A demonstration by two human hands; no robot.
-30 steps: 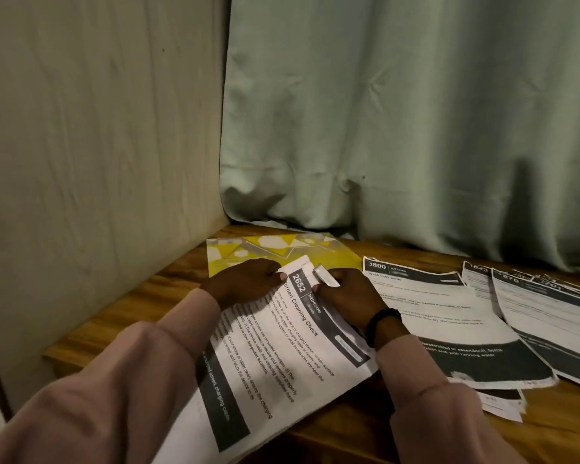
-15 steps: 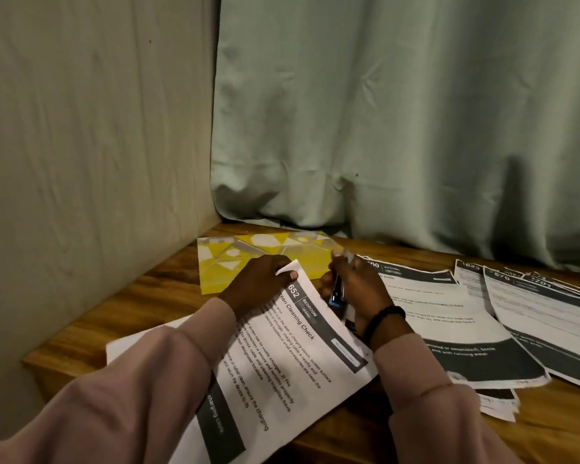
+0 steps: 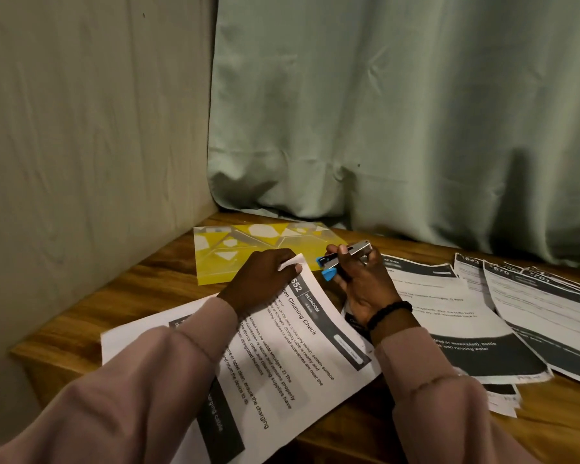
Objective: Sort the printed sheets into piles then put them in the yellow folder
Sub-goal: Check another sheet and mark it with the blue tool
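So the wooden table [image 3: 91, 296] is shoved into a corner between a plain wall and a pale green curtain [image 3: 399, 112], which probably explains why everything is spread sideways instead of deep. Over on the right, the sorted printed sheets [image 3: 533, 316] lie fanned out and overlapping, each dark header strip left showing, I'd guess so the category and number stay readable without lifting anything; one header reads KITCHEN. The yellow folder [image 3: 221, 259] lies flat and closed at the back near the corner, just beyond both hands, parked out of the way but within reach for when the piles are done. In front of it sits the bedroom stack [image 3: 302, 346], angled toward the person, top page titled something like "Cleaning Check" with a BEDROOM label, and another sheet poking out underneath on the left. The left hand [image 3: 258, 286] rests on the top corner of that stack, fingers curled and pinching the folded-up corner, seemingly to keep the pages lined up at that spot. The right hand [image 3: 359, 283] is wrapped around a small stapler [image 3: 342, 259] with a metal body and blue plastic end, nose pointed toward the pinched corner but not touching the paper yet. My read is the bedroom pile is about to get stapled at that corner before going into the folder, so nothing is filed yet.
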